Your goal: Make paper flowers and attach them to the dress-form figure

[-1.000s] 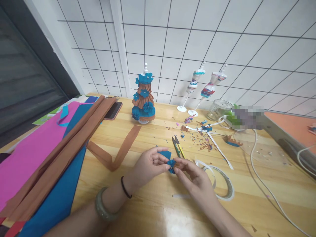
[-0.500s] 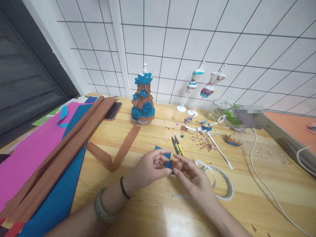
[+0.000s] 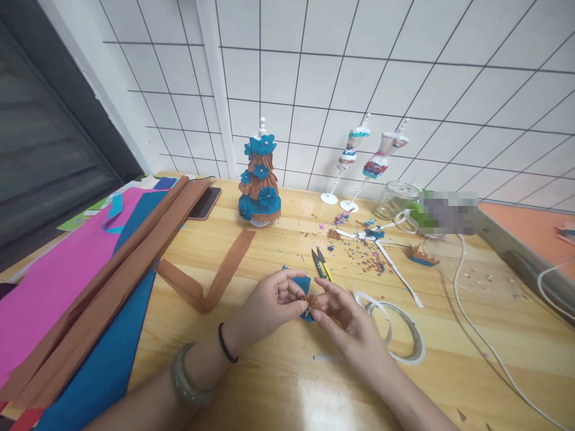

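Note:
Between my fingertips is a small pleated paper rosette, brown on top with blue folds showing below. My left hand pinches its left side with thumb and fingers. On the other side my right hand grips the brown part, also closed. Part of the rosette is hidden by the fingers. Just behind the hands lies a blue paper piece, partly covered by my left hand. Yellow-handled thread snips rest beyond my right hand. A roll of white tape lies right of it.
A small dress form in blue and brown paper stands at the back; two white forms stand farther right. Paper scraps litter the table. Brown strips and coloured sheets cover the left. A white cable runs along the right.
The rosette has turned in my fingers: its blue fan faced up before, and now brown pleats are on top with blue lower down. Both hands stay nearly in place.

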Action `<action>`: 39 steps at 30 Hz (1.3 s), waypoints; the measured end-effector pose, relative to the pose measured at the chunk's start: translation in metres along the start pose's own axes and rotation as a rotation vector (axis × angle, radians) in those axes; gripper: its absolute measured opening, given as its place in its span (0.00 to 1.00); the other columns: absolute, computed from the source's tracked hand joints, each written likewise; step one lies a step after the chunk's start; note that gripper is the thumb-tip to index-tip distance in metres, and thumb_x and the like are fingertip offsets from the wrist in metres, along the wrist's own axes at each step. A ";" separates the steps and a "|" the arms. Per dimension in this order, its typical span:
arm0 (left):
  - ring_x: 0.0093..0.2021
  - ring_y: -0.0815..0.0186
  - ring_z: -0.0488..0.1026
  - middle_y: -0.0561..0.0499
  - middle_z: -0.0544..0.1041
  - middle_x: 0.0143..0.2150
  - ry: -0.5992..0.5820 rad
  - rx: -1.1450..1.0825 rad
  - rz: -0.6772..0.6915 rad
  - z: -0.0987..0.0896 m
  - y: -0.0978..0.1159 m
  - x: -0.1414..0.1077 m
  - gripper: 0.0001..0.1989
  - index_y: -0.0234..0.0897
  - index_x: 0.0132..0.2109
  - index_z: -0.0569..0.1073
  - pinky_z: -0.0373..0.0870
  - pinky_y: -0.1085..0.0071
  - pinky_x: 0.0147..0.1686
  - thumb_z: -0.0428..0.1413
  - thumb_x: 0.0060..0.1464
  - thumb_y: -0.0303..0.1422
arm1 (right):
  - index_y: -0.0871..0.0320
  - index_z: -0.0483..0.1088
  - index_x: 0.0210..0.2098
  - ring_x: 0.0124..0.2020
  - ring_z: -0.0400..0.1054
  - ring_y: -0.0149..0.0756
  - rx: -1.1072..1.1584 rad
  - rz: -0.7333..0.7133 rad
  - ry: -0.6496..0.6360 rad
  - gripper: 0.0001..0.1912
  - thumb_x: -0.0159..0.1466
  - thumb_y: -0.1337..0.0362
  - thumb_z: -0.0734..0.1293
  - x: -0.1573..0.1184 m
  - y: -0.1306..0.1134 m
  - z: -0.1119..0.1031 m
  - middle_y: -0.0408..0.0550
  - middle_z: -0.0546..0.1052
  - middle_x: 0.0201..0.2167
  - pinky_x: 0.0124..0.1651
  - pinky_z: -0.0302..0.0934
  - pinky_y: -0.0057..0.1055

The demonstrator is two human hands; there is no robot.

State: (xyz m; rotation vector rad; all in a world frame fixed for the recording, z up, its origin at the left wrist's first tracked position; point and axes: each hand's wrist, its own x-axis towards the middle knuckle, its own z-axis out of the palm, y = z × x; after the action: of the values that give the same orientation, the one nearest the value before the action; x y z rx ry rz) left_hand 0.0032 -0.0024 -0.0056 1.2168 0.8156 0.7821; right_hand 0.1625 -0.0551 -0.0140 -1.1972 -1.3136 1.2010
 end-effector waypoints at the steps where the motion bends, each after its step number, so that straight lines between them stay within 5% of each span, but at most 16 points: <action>1: 0.33 0.69 0.69 0.52 0.71 0.31 0.016 -0.006 0.000 0.000 0.001 0.000 0.22 0.32 0.48 0.65 0.65 0.71 0.35 0.58 0.43 0.26 | 0.55 0.59 0.52 0.37 0.67 0.34 0.033 0.014 -0.002 0.22 0.59 0.61 0.65 0.000 0.000 0.000 0.45 0.72 0.33 0.44 0.62 0.33; 23: 0.34 0.69 0.70 0.51 0.72 0.32 -0.036 -0.078 -0.086 -0.002 0.003 -0.001 0.24 0.32 0.49 0.66 0.64 0.71 0.37 0.60 0.42 0.26 | 0.56 0.66 0.46 0.34 0.67 0.35 0.093 0.113 0.111 0.21 0.55 0.55 0.67 0.004 -0.006 -0.005 0.45 0.72 0.31 0.41 0.61 0.33; 39: 0.30 0.70 0.70 0.52 0.73 0.30 -0.173 -0.030 -0.085 -0.002 -0.009 0.001 0.22 0.33 0.48 0.67 0.64 0.72 0.33 0.60 0.42 0.27 | 0.57 0.64 0.46 0.30 0.65 0.32 0.181 0.103 0.041 0.21 0.54 0.60 0.68 0.002 -0.006 -0.001 0.43 0.69 0.28 0.35 0.60 0.30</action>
State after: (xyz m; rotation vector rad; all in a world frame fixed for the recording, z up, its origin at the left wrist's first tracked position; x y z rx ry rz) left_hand 0.0029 -0.0017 -0.0147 1.1970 0.7063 0.6088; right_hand 0.1627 -0.0535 -0.0077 -1.1637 -1.0993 1.3323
